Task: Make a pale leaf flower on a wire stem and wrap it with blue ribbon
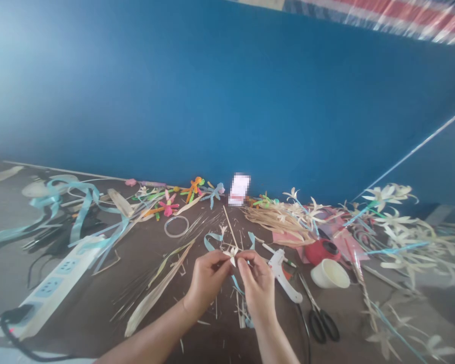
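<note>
My left hand [207, 280] and my right hand [258, 285] meet above the brown table [98, 283], fingers pinched together on a small pale leaf flower [232, 253] held between them. A thin blue ribbon strip [235, 283] hangs from the flower down between my hands. Long dried leaf strips [157, 290] lie on the table just left of my left hand. A white glue gun [282, 275] lies just right of my right hand.
Black-handled scissors [320, 316], a white cup [329, 274] and a red round object [322, 250] lie to the right. Finished pale flowers [390, 222] pile up at far right. A white power strip [56, 283] and light blue ribbons [79, 212] sit left. A blue wall [227, 101] stands behind.
</note>
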A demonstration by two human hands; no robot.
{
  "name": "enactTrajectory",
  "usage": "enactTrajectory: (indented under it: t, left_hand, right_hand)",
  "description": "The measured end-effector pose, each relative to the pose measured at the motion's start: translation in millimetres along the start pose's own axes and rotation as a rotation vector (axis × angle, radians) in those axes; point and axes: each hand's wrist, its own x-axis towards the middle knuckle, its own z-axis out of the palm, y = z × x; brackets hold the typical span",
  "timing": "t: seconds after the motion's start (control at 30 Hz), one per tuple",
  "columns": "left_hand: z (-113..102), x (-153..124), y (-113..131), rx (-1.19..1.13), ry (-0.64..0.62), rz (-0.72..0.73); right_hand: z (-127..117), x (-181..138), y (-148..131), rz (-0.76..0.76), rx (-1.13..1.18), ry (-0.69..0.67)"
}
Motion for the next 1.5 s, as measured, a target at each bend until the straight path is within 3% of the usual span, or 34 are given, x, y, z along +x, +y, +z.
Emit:
enactTrajectory:
  t: [0.17,0.37,0.57,0.73,0.9,1.5]
  left_hand:
    - [1,5,-2,-0.320,0.014,-0.265]
    - [0,6,-8,-0.471,0.038,-0.360]
    - [-2,5,-9,-0.416,0.047,-0.322]
    - [-6,5,-5,-0.364,0.028,-0.265]
    - [-13,5,4,-0.260,-0.078,-0.157]
    - [-18,4,13,-0.112,-0.092,0.055]
  right_hand:
    - [-2,0,7,0.050,-0.024,-0.068]
    - [3,-2,16,0.137,0.026,-0.142]
    - [5,-1,16,0.147,0.019,-0.081]
    - [7,-1,12,0.204,0.148,-0.107]
    - [9,-2,12,0.253,0.241,-0.102]
    - [8,-6,1,0.279,0.290,-0.134]
